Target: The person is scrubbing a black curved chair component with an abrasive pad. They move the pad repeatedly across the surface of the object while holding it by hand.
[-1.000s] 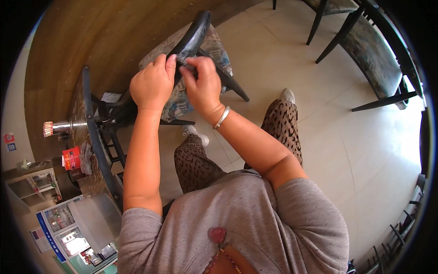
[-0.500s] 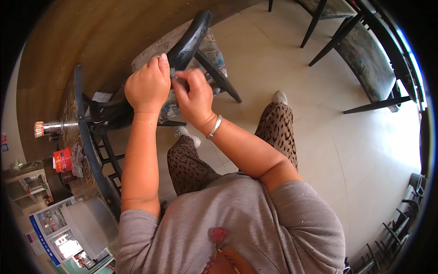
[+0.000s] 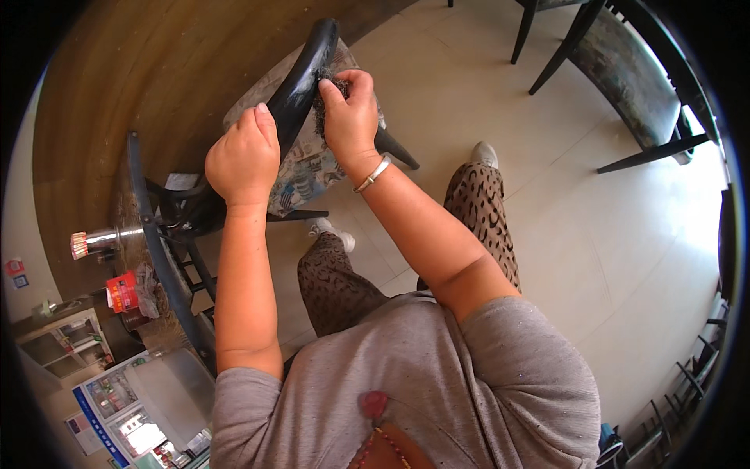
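Note:
A chair's curved black top rail point(image 3: 306, 74) slants up and away in front of me, its surface shiny in patches. My left hand point(image 3: 244, 158) is wrapped round the lower part of this rail. Pinched in my right hand point(image 3: 353, 116) is a dark, wiry steel wool scrubber point(image 3: 319, 117), held against the right side of the rail beyond my left hand. Below the rail lies the chair's patterned seat point(image 3: 306, 178), partly covered by my hands.
A brown wooden surface point(image 3: 101, 102) fills the left. A clear container of red-and-white sticks point(image 3: 101, 242) and a red box point(image 3: 123, 291) stand near a dark bar point(image 3: 144, 187). Another chair point(image 3: 625, 86) is at the far right on the pale tiled floor point(image 3: 562, 250).
My right hand has moved up the rail, away from my left hand, and the steel wool now shows more plainly. My left hand keeps its hold on the rail.

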A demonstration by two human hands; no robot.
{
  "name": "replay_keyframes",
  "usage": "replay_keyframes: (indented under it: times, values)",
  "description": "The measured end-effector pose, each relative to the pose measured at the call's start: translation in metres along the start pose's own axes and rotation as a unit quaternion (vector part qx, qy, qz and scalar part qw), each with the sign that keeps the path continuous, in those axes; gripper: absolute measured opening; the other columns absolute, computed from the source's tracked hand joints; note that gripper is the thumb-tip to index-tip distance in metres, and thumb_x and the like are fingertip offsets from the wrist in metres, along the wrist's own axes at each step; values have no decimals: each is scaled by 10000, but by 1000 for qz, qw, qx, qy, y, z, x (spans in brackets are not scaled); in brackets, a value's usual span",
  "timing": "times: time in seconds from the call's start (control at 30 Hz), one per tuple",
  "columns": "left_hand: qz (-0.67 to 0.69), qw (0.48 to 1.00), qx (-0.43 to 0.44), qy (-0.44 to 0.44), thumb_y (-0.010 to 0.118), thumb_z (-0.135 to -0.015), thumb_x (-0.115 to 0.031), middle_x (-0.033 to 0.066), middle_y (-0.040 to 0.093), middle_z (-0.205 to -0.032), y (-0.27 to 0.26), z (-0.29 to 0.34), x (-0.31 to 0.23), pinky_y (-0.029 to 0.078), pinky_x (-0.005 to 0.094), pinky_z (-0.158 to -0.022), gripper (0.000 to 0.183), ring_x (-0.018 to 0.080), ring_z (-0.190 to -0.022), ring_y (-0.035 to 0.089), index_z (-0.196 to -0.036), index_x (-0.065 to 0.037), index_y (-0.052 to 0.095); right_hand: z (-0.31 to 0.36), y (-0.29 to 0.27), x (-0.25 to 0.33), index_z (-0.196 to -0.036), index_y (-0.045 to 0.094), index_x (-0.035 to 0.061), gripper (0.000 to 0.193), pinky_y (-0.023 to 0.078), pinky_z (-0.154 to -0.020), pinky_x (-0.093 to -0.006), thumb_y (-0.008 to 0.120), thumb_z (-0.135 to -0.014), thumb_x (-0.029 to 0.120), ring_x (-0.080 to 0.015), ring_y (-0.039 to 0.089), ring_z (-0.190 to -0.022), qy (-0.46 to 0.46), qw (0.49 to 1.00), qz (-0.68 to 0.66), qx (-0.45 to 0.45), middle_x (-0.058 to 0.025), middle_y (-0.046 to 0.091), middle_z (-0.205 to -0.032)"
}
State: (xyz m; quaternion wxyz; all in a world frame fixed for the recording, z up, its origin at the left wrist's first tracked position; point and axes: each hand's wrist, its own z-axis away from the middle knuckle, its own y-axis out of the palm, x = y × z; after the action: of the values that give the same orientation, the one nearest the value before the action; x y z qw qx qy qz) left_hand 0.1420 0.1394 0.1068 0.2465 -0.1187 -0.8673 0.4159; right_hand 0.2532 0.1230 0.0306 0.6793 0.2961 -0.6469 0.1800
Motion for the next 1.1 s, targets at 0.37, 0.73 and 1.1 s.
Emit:
replay_keyframes:
  times: [0.37,0.73,1.1]
  values:
    - [-33,999,-36,19,422,-909,-321,83,607,-591,1,-3,-4,458,400,-468,365,288,-518,585,-648,-119,579,-24,7,25,-846,579,93,93,469,-635,-412,594,-803,173,-326,591,-730,-114,988,74,-68,-110,600,-810]
    - [-20,995,79,-51,301,-939,-403,128,651,-801,1,-2,-1,467,477,-594,446,368,-700,601,-854,-115,630,-17,6,17,-834,587,107,65,468,-641,-416,593,-797,160,-329,592,-726,-111,988,80,-71,-112,586,-769]
    - [-34,999,-31,8,412,-908,-323,95,609,-597,7,1,1,453,419,-462,369,313,-514,579,-662,-112,590,-33,1,13,-845,609,96,111,483,-642,-424,549,-805,179,-342,601,-729,-104,979,172,31,-119,614,-861]
